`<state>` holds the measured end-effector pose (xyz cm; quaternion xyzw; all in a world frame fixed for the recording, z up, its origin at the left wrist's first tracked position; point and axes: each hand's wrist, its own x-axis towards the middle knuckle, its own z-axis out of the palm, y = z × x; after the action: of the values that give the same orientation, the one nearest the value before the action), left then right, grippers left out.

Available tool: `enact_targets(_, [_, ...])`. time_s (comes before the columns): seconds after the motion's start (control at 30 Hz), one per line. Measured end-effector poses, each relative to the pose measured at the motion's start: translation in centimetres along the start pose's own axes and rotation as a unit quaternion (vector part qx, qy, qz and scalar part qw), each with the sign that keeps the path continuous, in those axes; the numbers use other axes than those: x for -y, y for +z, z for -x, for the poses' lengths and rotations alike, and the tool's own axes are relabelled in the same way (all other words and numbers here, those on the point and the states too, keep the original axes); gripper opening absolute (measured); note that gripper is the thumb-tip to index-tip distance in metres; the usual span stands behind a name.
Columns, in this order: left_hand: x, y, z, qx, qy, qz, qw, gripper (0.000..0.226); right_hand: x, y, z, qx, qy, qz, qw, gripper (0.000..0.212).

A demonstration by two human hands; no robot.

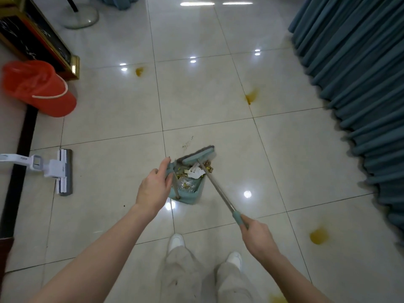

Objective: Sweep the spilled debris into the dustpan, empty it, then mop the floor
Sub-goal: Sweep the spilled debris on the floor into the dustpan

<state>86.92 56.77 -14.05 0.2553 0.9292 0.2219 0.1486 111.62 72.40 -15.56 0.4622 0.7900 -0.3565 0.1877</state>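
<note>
Currently, dustpan: centre floor, teal, holding paper scraps and yellow-brown debris.
Broom: head at dustpan's far edge.
Left hand: grips dustpan's left rim.
Right hand: clamped on broom handle.
Bucket: red, far left.

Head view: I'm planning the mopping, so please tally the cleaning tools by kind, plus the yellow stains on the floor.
Broom: 1
Dustpan: 1
Mop: 1
Red bucket: 1
Yellow stains: 4, one cut off by the bottom edge
Total: 8
</note>
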Motion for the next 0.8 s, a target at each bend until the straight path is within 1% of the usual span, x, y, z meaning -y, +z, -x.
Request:
enact_targets(0.03, [0.0,0.0,0.3,0.004,-0.002,0.000,1.000,0.046,0.3,-0.3,-0.2,-0.005,0.006,-0.006,1.000,0.054])
enact_targets(0.1, [0.0,0.2,1.0,0.009,0.003,-0.006,1.000,0.046,0.8,-0.8,-0.8,-0.014,0.021,-0.013,1.000,0.055])
enact_targets(0.2, [-0.6,0.5,1.9,0.015,0.008,-0.008,1.000,0.046,1.2,-0.8,-2.1,-0.018,0.043,-0.037,0.998,0.047])
enact_targets(0.37, [-1.7,0.9,3.5,0.012,-0.006,0.007,1.000,0.045,0.9,0.6,-2.8,0.003,0.104,-0.091,0.990,0.036])
enact_targets(0.53, [-2.7,1.9,5.2,0.012,-0.023,0.022,0.999,0.045,0.6,2.0,-1.4,0.020,0.116,-0.115,0.986,0.036])
enact_targets(0.6, [-3.4,2.6,5.9,0.002,-0.022,0.034,0.999,0.046,1.1,2.6,-0.7,0.031,0.106,-0.106,0.988,0.034])
enact_targets(0.8, [-4.8,3.8,5.4,-0.006,-0.015,0.039,0.999,0.044,0.2,4.2,2.2,0.090,0.077,0.030,0.992,0.037])
